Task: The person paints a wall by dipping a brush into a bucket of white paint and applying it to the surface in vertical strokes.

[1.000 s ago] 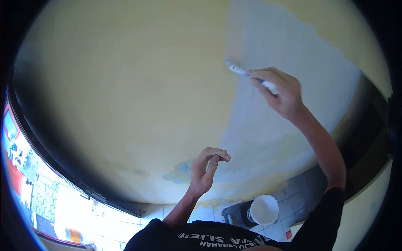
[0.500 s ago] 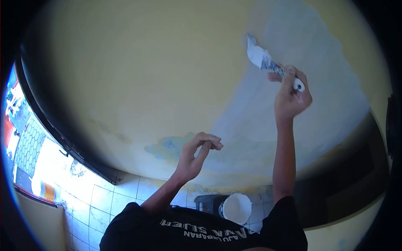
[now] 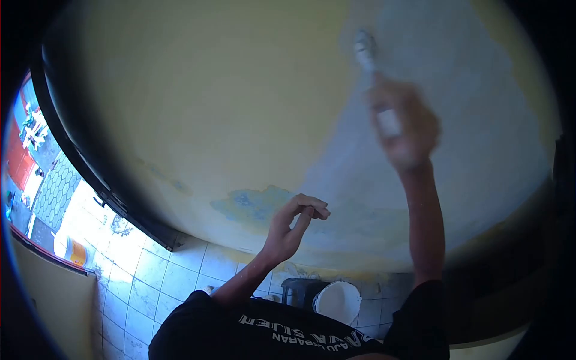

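My right hand point(image 3: 409, 126), smeared by motion, is wrapped around the handle of a paintbrush point(image 3: 365, 51). White paint coats the brush, and its head points up against the wall at the border of the white area. Lower down, my left hand point(image 3: 292, 225) is raised near the wall, its thumb and fingertips pressed together in a pinch with nothing visible in them. The wall point(image 3: 228, 108) is yellowish on the left and has a broad whitish painted area point(image 3: 456, 114) on the right. Behind my left hand is a bluish, worn patch point(image 3: 243, 203).
Below, on the tiled floor point(image 3: 180, 279), are a white bucket point(image 3: 338, 302) and a dark stool point(image 3: 295, 293). A doorway at left opens onto bright paving point(image 3: 57, 189), with a white and orange bucket point(image 3: 75, 252) near it. A dark shape point(image 3: 510, 288) lies at lower right.
My right hand and the brush have moved up, and the brush now stands more upright. My left hand keeps its pinch. The whole view has shifted slightly.
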The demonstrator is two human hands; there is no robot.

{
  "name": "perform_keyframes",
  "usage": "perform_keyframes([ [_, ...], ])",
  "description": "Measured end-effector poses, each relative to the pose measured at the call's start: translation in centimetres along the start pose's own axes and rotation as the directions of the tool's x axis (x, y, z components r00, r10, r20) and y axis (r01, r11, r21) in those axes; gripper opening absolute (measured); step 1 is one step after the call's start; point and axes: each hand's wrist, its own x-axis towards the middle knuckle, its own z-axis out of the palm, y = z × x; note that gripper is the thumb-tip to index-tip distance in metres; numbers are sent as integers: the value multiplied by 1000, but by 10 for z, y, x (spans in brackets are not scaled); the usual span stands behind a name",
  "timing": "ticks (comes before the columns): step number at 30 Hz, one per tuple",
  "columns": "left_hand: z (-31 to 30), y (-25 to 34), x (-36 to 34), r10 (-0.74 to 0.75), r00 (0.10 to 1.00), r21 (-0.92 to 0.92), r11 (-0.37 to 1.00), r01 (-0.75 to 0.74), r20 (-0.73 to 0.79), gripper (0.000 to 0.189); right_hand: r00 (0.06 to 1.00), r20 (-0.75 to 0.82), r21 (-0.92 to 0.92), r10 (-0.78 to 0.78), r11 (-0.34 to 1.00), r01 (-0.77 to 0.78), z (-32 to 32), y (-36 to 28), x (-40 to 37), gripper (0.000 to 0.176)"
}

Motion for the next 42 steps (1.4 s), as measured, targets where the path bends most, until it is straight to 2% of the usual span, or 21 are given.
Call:
perform_keyframes([
  [2,4,-1,-2,-5,1000,-4,1000,5,-2,24,957,227,7,-183,982,186,15,-18,-10,17],
  [5,15,-7,-3,-21,1000,-23,1000,21,-11,24,976,146,68,-161,986,153,3,-22,-12,18],
  [8,28,-18,-1,-24,999,-86,996,22,-24,24,993,-57,0,-104,995,104,-9,-9,3,20],
  [11,35,-13,-1,-11,1000,-73,997,11,-5,24,951,275,16,-141,990,142,0,-6,-20,23],
  [15,38,-26,-4,-21,999,-120,992,25,28,23,940,299,214,-165,971,102,-3,-28,-34,23],
  [18,37,-37,-7,-40,999,-169,985,45,32,23,989,139,163,-56,986,33,-14,-9,-17,18],
  [19,35,-39,-9,-59,997,-170,983,66,43,23,995,103,85,3,996,-12,-10,-3,-17,17],
  [23,21,-32,-10,-95,988,-115,987,110,123,23,950,313,43,-11,999,-2,8,-16,-63,25],
  [26,9,-13,-12,-84,991,-111,989,95,104,24,938,323,180,125,965,-190,-12,-46,-62,25],
  [29,-13,-10,-21,-82,995,-155,984,90,58,24,848,451,295,278,850,-436,-22,-49,-47,22],
  [31,-24,-1,-28,-86,994,-170,981,96,63,24,838,428,316,338,813,-489,-11,-23,-43,17],
  [33,-32,5,-33,-108,992,-174,978,118,64,24,661,451,428,600,504,-750,-11,15,-32,9],
  [35,-42,7,-40,-130,990,-182,973,139,61,23,611,362,423,704,460,-781,-22,46,-9,8],
  [38,-56,5,-54,-159,987,-213,964,156,4,22,749,167,366,641,665,-651,-43,51,20,14],
  [41,-60,8,-59,-186,980,-220,961,168,-64,21,813,36,226,582,787,-574,-53,32,39,11],
  [42,-62,9,-60,-186,979,-220,961,165,-81,21,887,32,137,461,877,-461,-49,24,35,15],
])
